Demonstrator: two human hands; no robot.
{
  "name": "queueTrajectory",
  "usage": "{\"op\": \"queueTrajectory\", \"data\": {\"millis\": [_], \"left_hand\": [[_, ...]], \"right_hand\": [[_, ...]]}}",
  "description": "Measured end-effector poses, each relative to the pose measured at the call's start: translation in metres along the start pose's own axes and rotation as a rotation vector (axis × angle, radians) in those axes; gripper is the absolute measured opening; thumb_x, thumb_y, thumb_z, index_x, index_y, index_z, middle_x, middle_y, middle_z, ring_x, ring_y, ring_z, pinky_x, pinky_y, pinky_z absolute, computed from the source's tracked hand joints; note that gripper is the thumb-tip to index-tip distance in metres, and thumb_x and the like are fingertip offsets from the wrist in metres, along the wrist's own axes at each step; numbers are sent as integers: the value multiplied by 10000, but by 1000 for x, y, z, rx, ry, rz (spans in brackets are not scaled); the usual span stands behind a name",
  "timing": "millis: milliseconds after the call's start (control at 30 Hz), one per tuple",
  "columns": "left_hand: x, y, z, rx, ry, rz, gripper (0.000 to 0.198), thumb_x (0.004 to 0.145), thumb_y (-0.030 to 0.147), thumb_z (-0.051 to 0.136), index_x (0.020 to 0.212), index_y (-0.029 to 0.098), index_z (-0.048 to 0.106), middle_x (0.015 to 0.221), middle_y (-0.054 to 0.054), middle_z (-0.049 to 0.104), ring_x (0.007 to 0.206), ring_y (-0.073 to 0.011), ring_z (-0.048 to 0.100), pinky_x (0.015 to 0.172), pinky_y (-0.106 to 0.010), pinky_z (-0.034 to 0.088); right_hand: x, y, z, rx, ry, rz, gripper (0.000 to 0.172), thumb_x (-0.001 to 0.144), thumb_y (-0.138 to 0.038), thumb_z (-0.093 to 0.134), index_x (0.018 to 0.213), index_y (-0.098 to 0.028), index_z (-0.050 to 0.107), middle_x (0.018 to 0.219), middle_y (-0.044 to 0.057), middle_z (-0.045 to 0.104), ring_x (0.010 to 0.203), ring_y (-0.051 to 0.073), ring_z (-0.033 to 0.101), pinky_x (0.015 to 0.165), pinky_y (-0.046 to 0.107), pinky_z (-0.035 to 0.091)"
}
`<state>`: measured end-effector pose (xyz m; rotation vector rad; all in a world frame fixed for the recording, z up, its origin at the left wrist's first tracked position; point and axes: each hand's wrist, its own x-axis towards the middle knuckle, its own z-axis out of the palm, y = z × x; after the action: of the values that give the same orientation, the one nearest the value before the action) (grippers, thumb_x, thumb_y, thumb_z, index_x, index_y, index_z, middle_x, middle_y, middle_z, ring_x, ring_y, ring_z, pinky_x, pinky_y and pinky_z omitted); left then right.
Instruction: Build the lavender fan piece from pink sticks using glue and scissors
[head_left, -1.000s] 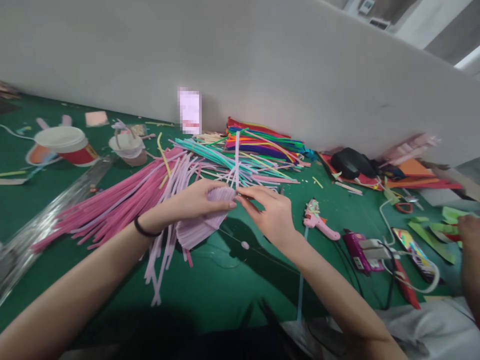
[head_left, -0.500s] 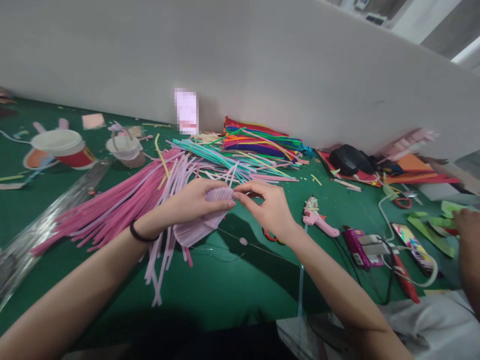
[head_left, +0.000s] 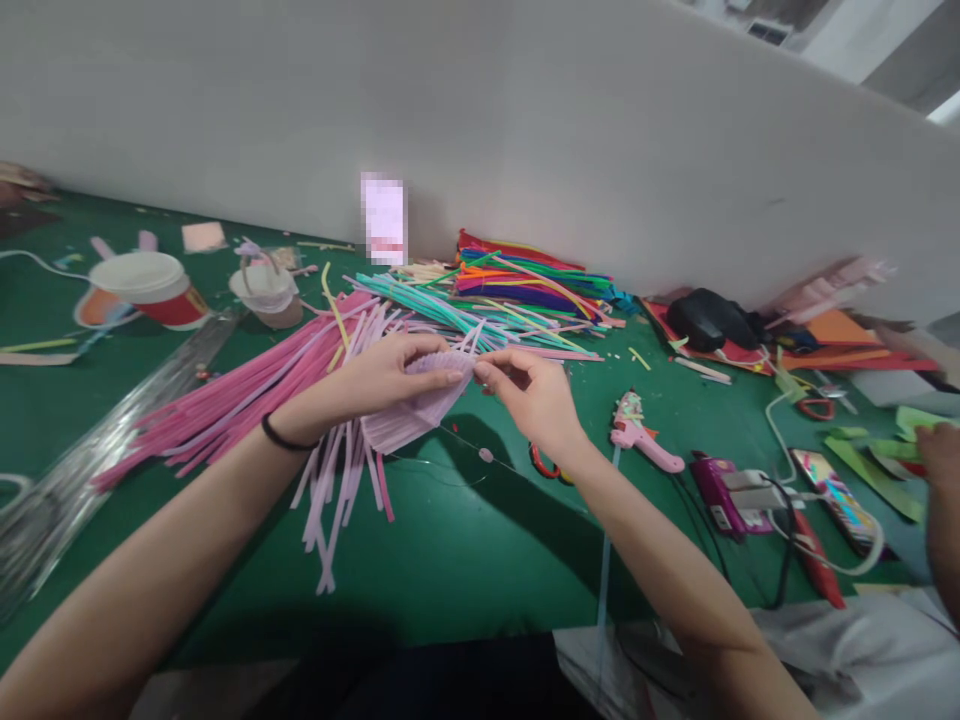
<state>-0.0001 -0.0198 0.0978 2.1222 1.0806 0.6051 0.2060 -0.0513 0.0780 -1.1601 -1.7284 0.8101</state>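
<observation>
A ribbed lilac piece (head_left: pixel 409 418) made of side-by-side strips is held above the green table, with my left hand (head_left: pixel 401 375) gripping its upper part between thumb and fingers. At its right end, my right hand (head_left: pixel 534 392) pinches thumb and forefinger together by the edge; what lies between those fingertips is too small to make out. A thin line with a small pale oval bit (head_left: pixel 486 455) runs below both hands. Pink stems (head_left: pixel 247 405) and loose lilac stems (head_left: pixel 349 480) lie beneath and left of my left hand.
A pink glue gun (head_left: pixel 645 443), a purple box (head_left: pixel 718 495) with cables and a phone (head_left: pixel 840 500) lie to the right. Red-handled scissors (head_left: pixel 541 460) rest by my right wrist. Paper cups (head_left: pixel 169 295) stand at the left. Another person's hand (head_left: pixel 943 460) is at the right edge.
The view has shifted slightly, so most things sit a little further right. The lilac piece is tilted a bit differently, and my right fingertips stay pinched close to its edge.
</observation>
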Motion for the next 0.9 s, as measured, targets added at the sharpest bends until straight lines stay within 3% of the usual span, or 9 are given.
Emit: {"op": "queueTrajectory", "data": {"millis": [133, 400, 567, 900], "left_hand": [[1, -3, -1, -13, 19, 14, 420, 847, 561, 526, 918, 168, 652, 852, -9, 636, 813, -187, 585, 727, -267, 423], [3, -5, 6, 9, 51, 74, 405, 922, 500, 393, 800, 164, 584, 720, 5, 533, 705, -155, 515, 643, -246, 396], [4, -7, 8, -8, 4, 83, 387, 921, 499, 396, 800, 176, 572, 718, 11, 523, 683, -143, 496, 638, -236, 394], [3, -6, 7, -46, -89, 84, 403, 917, 507, 387, 743, 177, 540, 696, 13, 510, 665, -143, 482, 626, -240, 376]], "right_hand": [[-2, 0, -2, 52, 12, 57, 217, 819, -362, 675, 951, -194, 715, 907, 43, 740, 756, 160, 690, 709, 294, 560], [-5, 5, 5, 67, 23, 75, 186, 777, -360, 711, 871, -200, 721, 828, 31, 742, 715, 161, 689, 678, 292, 561], [-6, 3, 6, 64, 24, 71, 200, 774, -376, 706, 842, -188, 703, 820, 35, 728, 724, 159, 678, 678, 289, 552], [-2, 2, 3, 130, -95, 124, 305, 753, -474, 707, 774, -171, 683, 724, 28, 693, 654, 139, 639, 618, 275, 527]]}}
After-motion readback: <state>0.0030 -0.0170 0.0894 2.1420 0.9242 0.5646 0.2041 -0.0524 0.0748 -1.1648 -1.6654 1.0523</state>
